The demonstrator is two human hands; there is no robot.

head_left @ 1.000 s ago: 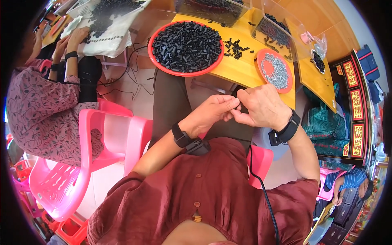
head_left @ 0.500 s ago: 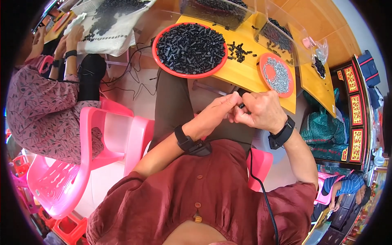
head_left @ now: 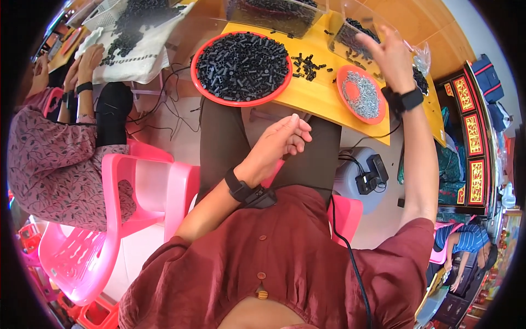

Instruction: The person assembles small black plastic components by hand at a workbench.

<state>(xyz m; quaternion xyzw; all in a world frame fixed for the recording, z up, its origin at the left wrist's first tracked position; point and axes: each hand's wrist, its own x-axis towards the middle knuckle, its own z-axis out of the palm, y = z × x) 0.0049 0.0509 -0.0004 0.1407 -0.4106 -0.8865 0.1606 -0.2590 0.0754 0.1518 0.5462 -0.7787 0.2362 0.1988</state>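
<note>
My left hand [head_left: 284, 137] is above my lap, its fingers curled and the thumb laid over them; whatever they hold is hidden. My right hand [head_left: 392, 59] is raised over the table's right side, fingers spread, with nothing visible in it. It is in front of a clear plastic bin [head_left: 338, 48] holding small black tubular pieces. Just below that hand lies a red plate [head_left: 350, 92] of small silver screw-like parts [head_left: 368, 104]. A red basin [head_left: 241, 102] heaped with short black tubular pieces [head_left: 244, 66] stands to the left. Between basin and plate, several black pieces [head_left: 308, 67] lie loose.
Another clear bin [head_left: 274, 19] of black pieces stands at the back of the yellow table [head_left: 307, 101]. A grey container [head_left: 350, 189] with black plugs is below. A co-worker [head_left: 52, 159] sits at left, beyond a pink chair [head_left: 112, 192]. A cable [head_left: 350, 247] hangs down my front.
My hands have parted. The right, earlier pinching a small black piece against the left, has moved up and right to the bin and opened. My left hand has moved slightly left and down.
</note>
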